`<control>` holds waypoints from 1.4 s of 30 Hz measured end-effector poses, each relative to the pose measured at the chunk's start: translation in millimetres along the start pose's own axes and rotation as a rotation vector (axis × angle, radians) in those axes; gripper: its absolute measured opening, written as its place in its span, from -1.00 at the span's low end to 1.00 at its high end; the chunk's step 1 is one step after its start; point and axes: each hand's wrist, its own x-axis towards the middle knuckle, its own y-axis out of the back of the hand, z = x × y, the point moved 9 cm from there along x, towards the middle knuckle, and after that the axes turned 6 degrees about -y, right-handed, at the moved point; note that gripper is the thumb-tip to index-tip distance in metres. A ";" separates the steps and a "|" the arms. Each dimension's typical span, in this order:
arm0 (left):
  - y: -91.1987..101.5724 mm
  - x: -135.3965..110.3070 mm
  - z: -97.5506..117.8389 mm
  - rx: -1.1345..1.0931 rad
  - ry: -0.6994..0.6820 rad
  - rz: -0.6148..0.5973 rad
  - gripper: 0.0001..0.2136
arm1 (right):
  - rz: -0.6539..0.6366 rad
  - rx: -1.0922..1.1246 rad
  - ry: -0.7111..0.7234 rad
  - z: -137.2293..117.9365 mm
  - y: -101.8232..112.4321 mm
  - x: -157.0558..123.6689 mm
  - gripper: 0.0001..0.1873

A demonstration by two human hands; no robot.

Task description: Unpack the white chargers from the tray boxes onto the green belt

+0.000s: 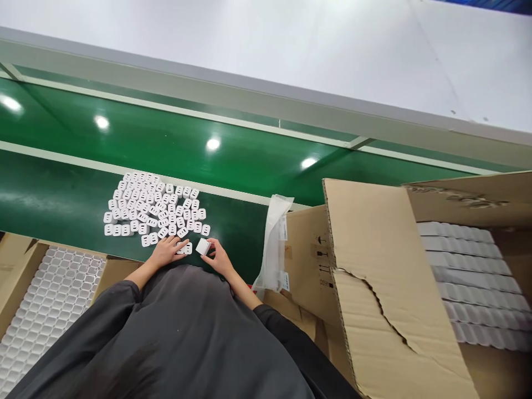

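Observation:
My right hand (218, 258) pinches a white USB charger block (203, 246) between thumb and fingers, its plain side turned up. To its left, my left hand (165, 251) rests with fingers stretched out at the near edge of the green belt, touching small white blocks (188, 248) there. Beyond both hands lies a broad group of similar white charger blocks (143, 197), each with two dark port slots facing up. Some stand in rough rows, others sit askew. Part of the blocks under my left fingers is hidden.
A green belt (236, 221) runs across, with a white shelf (266, 61) above. On the right, an open cardboard box (382, 288) holds stacked white trays (477, 277); translucent wrapping (274, 244) hangs beside it. Lower left, a box contains a tray with many pockets (54, 299).

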 end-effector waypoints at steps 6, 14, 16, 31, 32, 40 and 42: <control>4.9 -3.8 5.9 0.070 -0.006 0.064 -0.55 | 0.011 -0.333 0.135 -4.5 -22.4 10.4 -0.64; 26.8 0.2 18.7 0.174 -0.064 0.175 -0.63 | -0.052 -0.475 0.296 -24.8 -28.2 -0.7 -0.41; 33.4 -0.5 23.4 0.205 -0.075 0.240 -0.60 | -0.009 -0.491 0.314 -33.8 -14.3 -12.7 -0.38; -54.1 130.6 155.4 -0.102 -0.561 0.138 -0.65 | -0.127 -0.187 0.197 -160.3 171.0 -351.3 -0.46; -69.5 138.4 163.2 -0.108 -0.577 0.098 -0.67 | -0.068 -0.193 0.244 -184.6 197.3 -374.1 -0.45; -121.9 154.6 169.8 -0.103 -0.627 -0.025 -0.67 | 0.486 -0.647 -0.691 -124.2 450.8 -346.7 0.10; -126.1 152.6 166.8 -0.106 -0.625 -0.038 -0.69 | 0.443 -0.712 -0.959 -86.0 484.2 -321.4 0.31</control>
